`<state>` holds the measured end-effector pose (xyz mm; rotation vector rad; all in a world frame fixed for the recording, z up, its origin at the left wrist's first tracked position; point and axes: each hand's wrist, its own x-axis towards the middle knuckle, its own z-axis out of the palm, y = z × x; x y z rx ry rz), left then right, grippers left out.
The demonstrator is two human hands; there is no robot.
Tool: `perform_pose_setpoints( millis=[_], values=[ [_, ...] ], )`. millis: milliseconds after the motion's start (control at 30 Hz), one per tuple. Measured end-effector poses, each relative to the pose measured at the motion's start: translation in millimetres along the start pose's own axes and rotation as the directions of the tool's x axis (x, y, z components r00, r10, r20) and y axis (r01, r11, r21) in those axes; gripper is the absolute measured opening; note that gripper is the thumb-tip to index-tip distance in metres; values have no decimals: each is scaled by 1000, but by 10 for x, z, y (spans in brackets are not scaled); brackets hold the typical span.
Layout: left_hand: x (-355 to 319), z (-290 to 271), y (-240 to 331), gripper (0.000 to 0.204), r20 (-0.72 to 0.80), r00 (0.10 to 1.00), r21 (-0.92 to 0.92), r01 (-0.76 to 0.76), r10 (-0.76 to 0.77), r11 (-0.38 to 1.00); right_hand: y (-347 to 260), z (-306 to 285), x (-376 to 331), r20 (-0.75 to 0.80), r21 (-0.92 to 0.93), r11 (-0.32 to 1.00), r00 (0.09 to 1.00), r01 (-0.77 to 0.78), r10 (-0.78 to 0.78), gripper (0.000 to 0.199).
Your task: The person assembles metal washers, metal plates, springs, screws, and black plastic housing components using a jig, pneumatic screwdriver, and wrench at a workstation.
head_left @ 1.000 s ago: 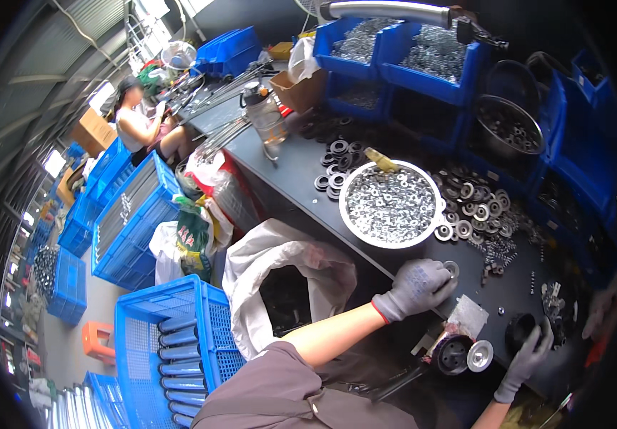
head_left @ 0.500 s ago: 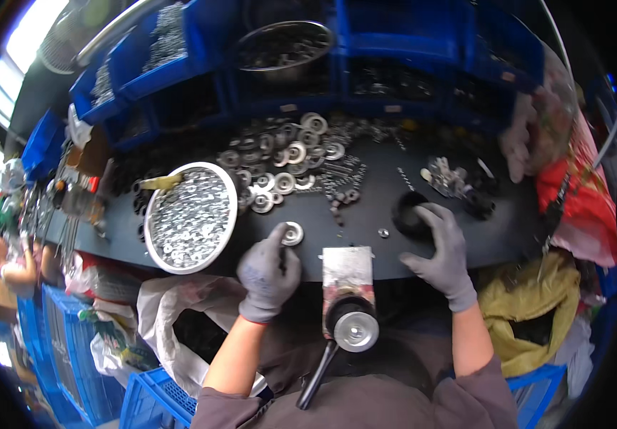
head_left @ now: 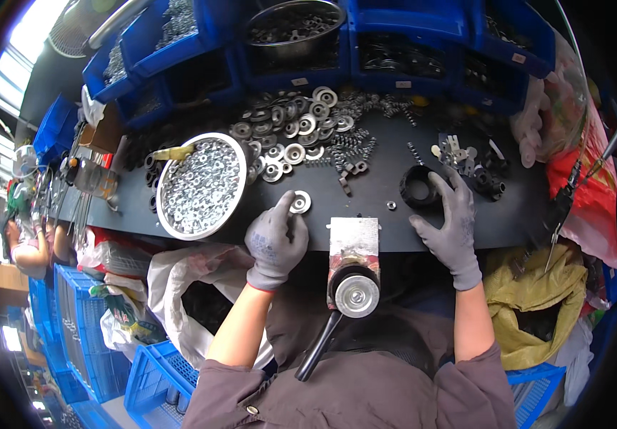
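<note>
My gloved left hand (head_left: 277, 247) is at the table's near edge, its index finger stretched out against a small round metal disc (head_left: 300, 202). Its thumb stands apart from that finger. My gloved right hand (head_left: 454, 232) has thumb and fingers spread beside a black ring (head_left: 418, 187) lying on the table; the index fingertip is by the ring's right side. Between my hands a metal plate fixture (head_left: 354, 237) juts from the table edge toward me. A round metal cap (head_left: 357, 295) sits at its near end, with a black lever handle (head_left: 320, 346) slanting down.
A white bowl (head_left: 240, 187) full of small metal parts stands at left. Piled metal discs (head_left: 294, 153), springs (head_left: 355, 148) and small clips (head_left: 455, 151) lie farther back. Blue bins (head_left: 408, 61) line the back. A yellow sack (head_left: 558, 286) hangs at right, a white bag (head_left: 172, 279) at left.
The whole view has shifted, so the table sits higher in the picture. My right hand's fingers have spread and drawn off the black ring, which shows more fully. My left hand stays by the disc.
</note>
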<state>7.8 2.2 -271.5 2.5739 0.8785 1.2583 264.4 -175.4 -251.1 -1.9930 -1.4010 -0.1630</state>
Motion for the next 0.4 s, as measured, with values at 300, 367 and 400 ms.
perform_pose_setpoints(
  millis=[300, 367, 400],
  values=[
    [4, -177, 69, 34, 84, 973, -355, 229, -213, 906, 42, 75, -37, 48, -162, 987, 999, 9, -2, 65],
    [156, -536, 200, 34, 136, 983, -212, 151, -124, 965, 195, 141, -84, 40, -113, 994, 999, -5, 9, 67],
    [183, -727, 164, 34, 139, 989, -143, 60, -40, 988, 240, 159, -108, 46, -70, 997, 999, -25, 28, 69]
  ],
)
